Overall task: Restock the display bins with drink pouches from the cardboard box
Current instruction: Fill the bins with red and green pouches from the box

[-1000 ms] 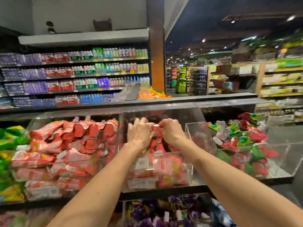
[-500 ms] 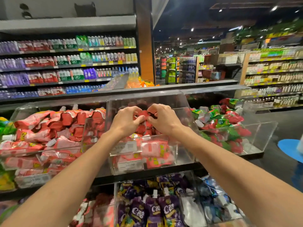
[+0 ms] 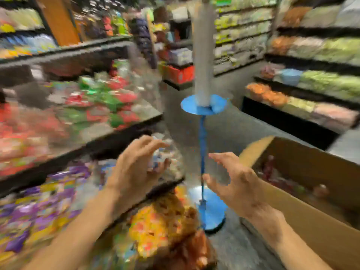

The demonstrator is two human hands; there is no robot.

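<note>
1. Heavy motion blur across the view; fine detail is unreadable.
2. Left hand (image 3: 134, 170): holds nothing, fingers spread and slightly curved, in front of the display bins (image 3: 145, 111).
3. Right hand (image 3: 233, 184): holds nothing, fingers spread, thumb apart, just beside the cardboard box (image 3: 311, 230).
4. The cardboard box is open, at the right; dim reddish drink pouches (image 3: 276, 178) lie inside.
5. The bins, at the left, hold red, green and purple packs.
6. A blue stand (image 3: 203, 152) shows between the hands.

A grey speckled floor (image 3: 233, 129) runs down the aisle. Dark shelving (image 3: 292, 121) on the right carries rows of packaged goods (image 3: 321, 47) (too blurred to read). A blue stand (image 3: 202, 133) rises mid-aisle, and an orange pillar (image 3: 60, 20) stands far left.
</note>
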